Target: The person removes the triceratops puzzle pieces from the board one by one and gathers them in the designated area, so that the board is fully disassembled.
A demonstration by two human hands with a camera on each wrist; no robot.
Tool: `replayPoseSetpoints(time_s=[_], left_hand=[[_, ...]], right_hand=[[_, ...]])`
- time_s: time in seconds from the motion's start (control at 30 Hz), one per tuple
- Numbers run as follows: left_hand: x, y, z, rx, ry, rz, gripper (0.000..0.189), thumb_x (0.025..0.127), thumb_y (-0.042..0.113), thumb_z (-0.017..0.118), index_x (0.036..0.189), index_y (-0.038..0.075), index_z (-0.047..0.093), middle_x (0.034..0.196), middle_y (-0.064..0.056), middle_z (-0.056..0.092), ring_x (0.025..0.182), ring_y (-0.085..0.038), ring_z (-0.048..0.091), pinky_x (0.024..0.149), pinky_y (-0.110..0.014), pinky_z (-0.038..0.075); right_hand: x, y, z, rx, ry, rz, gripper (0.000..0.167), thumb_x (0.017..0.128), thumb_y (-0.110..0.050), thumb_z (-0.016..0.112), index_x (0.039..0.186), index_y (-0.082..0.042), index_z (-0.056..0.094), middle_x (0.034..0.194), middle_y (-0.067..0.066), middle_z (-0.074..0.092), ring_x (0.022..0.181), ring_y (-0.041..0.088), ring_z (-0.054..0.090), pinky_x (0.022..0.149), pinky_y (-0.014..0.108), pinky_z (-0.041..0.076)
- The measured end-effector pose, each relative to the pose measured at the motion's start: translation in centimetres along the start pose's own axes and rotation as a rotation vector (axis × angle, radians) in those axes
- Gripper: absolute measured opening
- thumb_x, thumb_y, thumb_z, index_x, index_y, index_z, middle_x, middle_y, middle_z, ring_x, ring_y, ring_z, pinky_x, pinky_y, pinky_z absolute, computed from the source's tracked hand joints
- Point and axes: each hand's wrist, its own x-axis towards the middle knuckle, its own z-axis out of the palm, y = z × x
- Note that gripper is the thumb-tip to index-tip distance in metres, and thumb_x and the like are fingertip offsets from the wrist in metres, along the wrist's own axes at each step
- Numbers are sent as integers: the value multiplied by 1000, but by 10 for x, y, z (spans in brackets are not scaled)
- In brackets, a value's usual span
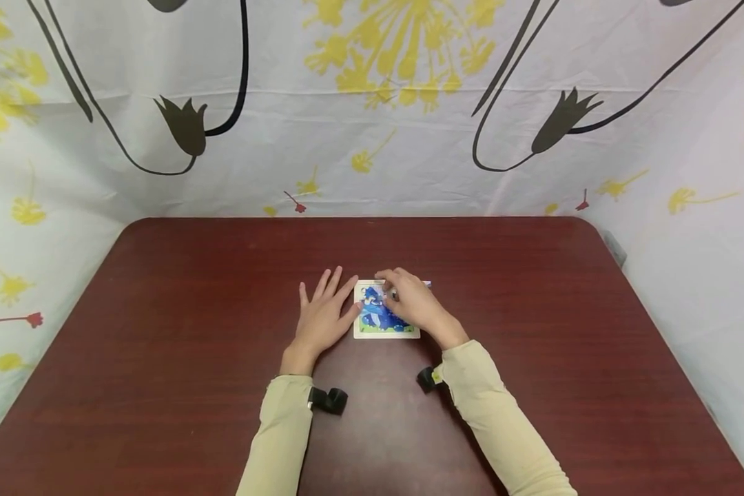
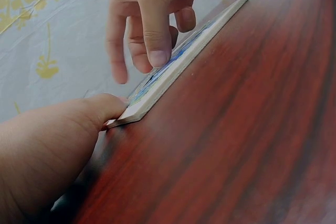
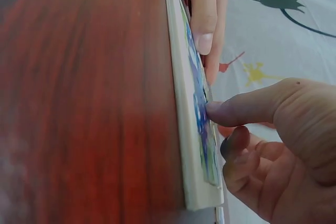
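Picture board (image 1: 379, 320) flat on counter (image 1: 192, 331), partly under right hand (image 1: 412, 301). Left hand (image 1: 324, 320) spread, thumb touching board's left edge. Right fingers bent; can't tell if gripping. Possible skid: light thumb hold, sideways push.

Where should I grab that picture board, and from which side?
Probably the near edge, coming from the person's side: the picture board lies flat on the table, and that edge is bare, whereas the left hand touches the left edge and the right hand hides the far right corner.
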Motion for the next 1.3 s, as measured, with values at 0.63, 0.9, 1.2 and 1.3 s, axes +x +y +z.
replayPoseSetpoints(time_s=[0.63,0.9,1.2,1.3], left_hand=[[1,0,1,9,1,0,60,93,52,44,146,25,34,153,-5,18,141,-25,8,104,-61,-6],[0,0,2,5,-4,-4,60,93,52,43,146,26,34,153,-4,17,141,-24,7,104,-60,-6],[0,2,2,-7,12,-1,60,92,52,45,145,26,35,153,-5,18,141,-24,8,104,-60,-6],[-1,1,2,-13,19,3,60,92,51,46,145,25,35,153,-5,18,141,-25,9,104,-60,-6]], right_hand=[[1,-8,1,-84,-6,70,32,81,-27,73,102,-4,65,94,6,56,85,19,57,78,35,49],[-2,1,-8,30,24,77,28,79,-23,73,97,-3,66,91,6,58,83,20,57,75,35,48],[-23,40,-51,92,77,80,26,78,-10,68,103,-5,65,88,6,59,69,19,53,60,32,44],[-30,52,-60,99,76,109,27,79,-8,67,105,-4,64,89,7,59,68,19,51,57,31,41]])
